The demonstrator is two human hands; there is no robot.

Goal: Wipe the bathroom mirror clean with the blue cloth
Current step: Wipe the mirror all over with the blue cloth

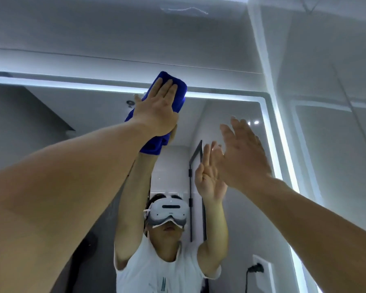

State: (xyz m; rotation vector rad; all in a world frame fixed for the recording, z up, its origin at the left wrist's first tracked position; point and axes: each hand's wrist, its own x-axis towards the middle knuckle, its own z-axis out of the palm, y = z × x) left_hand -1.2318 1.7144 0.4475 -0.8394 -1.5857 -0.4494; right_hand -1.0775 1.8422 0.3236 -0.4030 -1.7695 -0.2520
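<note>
The bathroom mirror (51, 115) fills the wall ahead, framed by a lit white strip. My left hand (156, 106) presses the folded blue cloth (178, 85) flat against the glass at the mirror's top edge, fingers straight. A loose end of the cloth hangs below my wrist. My right hand (243, 153) is raised lower and to the right, fingers straight and spread, at or just off the glass; I cannot tell if it touches. The glass reflects both arms.
The mirror's right lit edge (283, 144) meets a glossy white side wall (336, 123). A white panel runs above the mirror. Reflected in the glass are a person wearing a white headset, a black-framed door and a wall socket with a plug.
</note>
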